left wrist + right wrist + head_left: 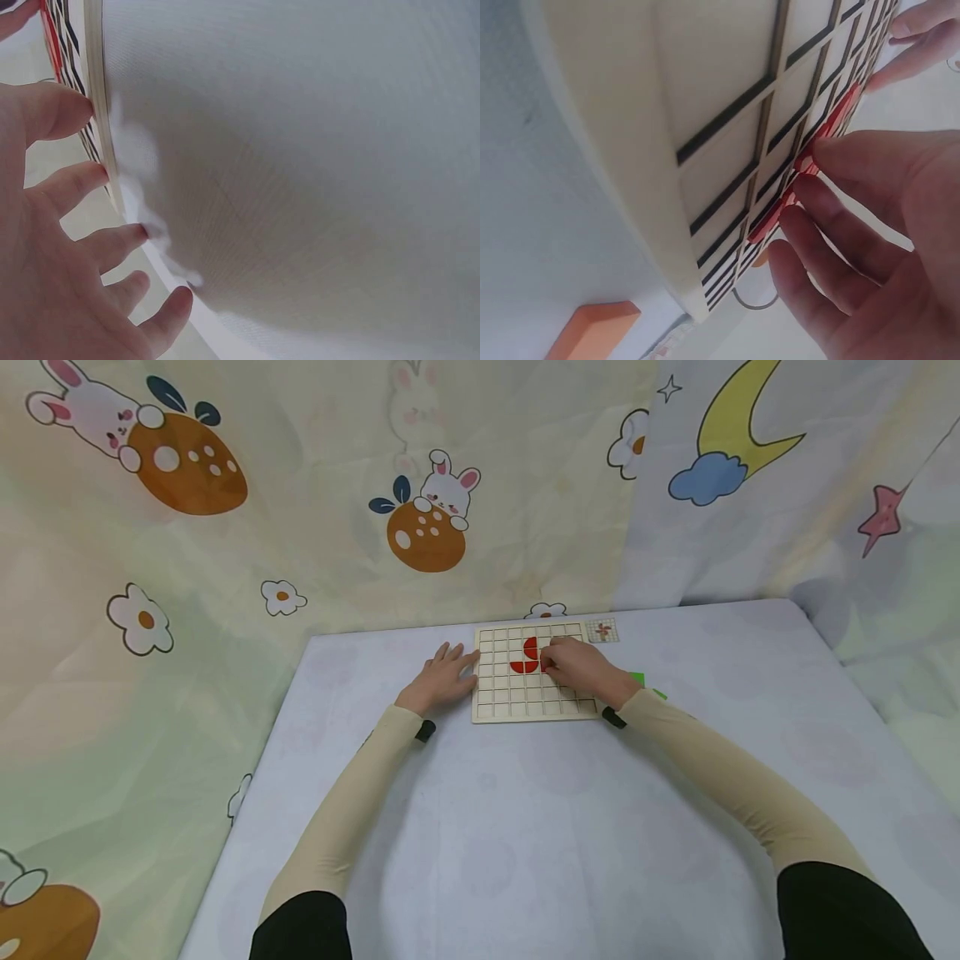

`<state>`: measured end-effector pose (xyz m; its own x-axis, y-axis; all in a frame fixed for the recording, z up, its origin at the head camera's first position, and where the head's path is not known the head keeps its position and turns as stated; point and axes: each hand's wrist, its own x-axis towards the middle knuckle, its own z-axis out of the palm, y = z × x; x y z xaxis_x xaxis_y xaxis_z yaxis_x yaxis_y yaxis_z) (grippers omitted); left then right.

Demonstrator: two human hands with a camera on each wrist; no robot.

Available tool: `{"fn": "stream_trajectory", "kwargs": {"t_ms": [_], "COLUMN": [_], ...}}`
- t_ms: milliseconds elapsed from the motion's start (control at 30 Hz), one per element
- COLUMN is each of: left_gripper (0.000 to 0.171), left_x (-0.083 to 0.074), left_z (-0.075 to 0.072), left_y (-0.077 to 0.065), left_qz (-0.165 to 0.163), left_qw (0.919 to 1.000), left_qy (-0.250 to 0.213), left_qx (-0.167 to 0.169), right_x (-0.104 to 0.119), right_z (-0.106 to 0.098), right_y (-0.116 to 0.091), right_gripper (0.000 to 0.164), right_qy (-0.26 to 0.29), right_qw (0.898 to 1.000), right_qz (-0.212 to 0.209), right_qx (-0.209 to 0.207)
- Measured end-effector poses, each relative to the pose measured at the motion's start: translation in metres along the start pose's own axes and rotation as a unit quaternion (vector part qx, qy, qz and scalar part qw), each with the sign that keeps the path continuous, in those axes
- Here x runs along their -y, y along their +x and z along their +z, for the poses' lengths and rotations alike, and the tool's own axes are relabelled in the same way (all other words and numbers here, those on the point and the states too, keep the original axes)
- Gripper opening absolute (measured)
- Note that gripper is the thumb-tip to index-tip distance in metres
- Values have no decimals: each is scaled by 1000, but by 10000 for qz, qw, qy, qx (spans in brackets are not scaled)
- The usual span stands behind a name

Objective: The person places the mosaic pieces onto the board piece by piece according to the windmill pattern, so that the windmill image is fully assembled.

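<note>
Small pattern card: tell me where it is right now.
In the head view, the small pattern card lies right of centre, beside the far right corner of the gridded board, just beyond the right hand.

Red rounded pieces (pixel 530 667) lie in cells of a flat, pale gridded board (pixel 492 697).

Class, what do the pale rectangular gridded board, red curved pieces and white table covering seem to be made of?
Pale rectangular gridded board: probably wood, matte, judging by its cream, unpainted-looking edge.
Red curved pieces: painted wood or plastic, smooth; the even colour leaves it open.
White table covering: likely fabric, matte; fine ribbed texture shows in the left wrist view.
</note>
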<state>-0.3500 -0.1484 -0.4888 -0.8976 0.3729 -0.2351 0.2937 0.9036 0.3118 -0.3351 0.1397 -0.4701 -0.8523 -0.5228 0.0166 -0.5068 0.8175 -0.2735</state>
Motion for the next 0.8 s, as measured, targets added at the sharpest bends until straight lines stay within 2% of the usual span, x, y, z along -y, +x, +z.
{"fn": "stream_trajectory", "kwargs": {"t_ms": [233, 467, 633, 800], "left_gripper": [60, 61, 61, 61], "left_x": [-3, -1, -1, -2], "left_z": [-2, -1, -2, -3], "left_y": [-1, -1, -1, -1], "left_qz": [-55, -54, -48, -58], "left_qw": [9999, 9999, 9999, 9999], "left_qy": [-16, 18, 64, 34], "left_qx": [99, 130, 116, 129], "right_x": [-1, 0, -1, -1], "right_z": [2, -1, -6, -14], "right_y": [-3, -10, -24, -48], "right_gripper": [17, 20, 27, 34], "right_qy": [-122, 15, 169, 368], "right_qw": [9998, 9998, 9996, 9989], "right_qz": [-13, -4, -5, 65], "right_qx": [177, 181, 221, 268]}}
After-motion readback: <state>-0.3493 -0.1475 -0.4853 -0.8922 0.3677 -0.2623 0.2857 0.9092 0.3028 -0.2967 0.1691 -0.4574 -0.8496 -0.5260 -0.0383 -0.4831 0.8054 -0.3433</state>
